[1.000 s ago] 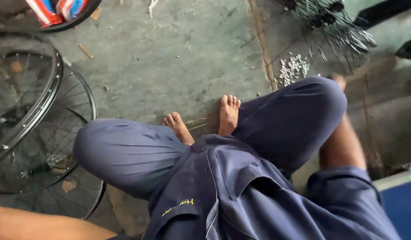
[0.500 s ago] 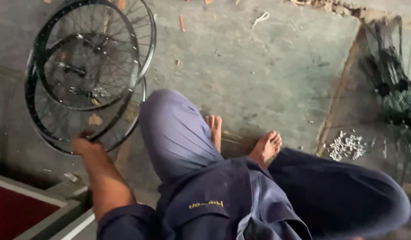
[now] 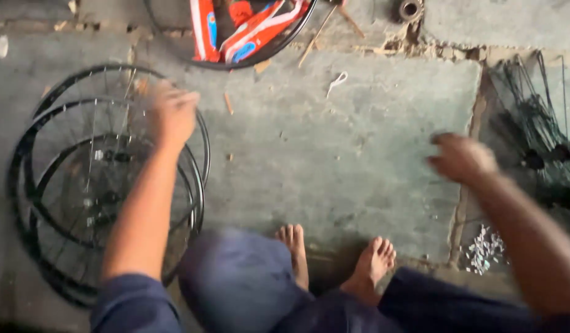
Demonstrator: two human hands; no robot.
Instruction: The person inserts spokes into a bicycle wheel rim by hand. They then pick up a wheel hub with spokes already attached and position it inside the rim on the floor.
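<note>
Left hand (image 3: 172, 114), blurred, grip state indeterminable, reaches over stacked spoked wheels (image 3: 106, 185) lying at the floor's left edge. Right hand (image 3: 462, 159), blurred, grip likewise unclear, hovers near spoke bundle (image 3: 537, 148) at the right edge.

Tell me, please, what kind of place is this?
Probably a bicycle wheel repair or assembly workshop, worked at floor level. Stacked spoked wheels lie on the concrete floor, a bundle of loose spokes lies at the right, and small metal parts are heaped beside it.
</note>
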